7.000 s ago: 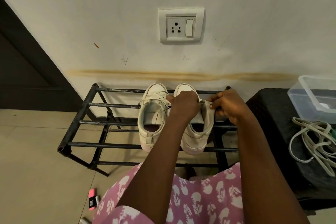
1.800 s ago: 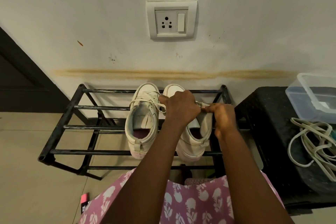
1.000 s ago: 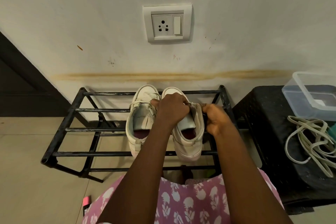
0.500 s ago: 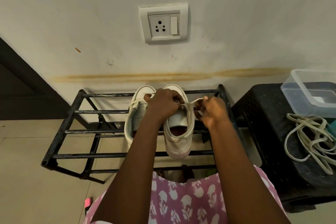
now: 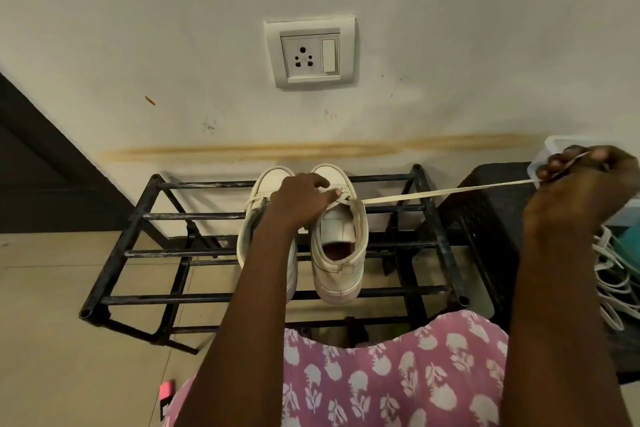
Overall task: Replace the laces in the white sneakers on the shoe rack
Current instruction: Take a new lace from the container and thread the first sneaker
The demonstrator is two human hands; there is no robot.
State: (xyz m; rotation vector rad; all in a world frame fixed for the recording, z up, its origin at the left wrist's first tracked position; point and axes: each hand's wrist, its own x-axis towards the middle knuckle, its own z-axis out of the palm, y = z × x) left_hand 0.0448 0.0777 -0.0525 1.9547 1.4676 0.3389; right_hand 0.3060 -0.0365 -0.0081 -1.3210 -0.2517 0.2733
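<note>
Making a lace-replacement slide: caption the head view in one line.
Left hand holds a white sneaker on the shoe rack while the right hand pulls its lace taut sideways.

Matt white sneakers, flat cloth lace, scuffed black metal rack, clear plastic tub

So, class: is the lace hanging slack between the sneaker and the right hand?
No, the lace stretches taut in a straight line from the sneaker to the right hand.
</note>
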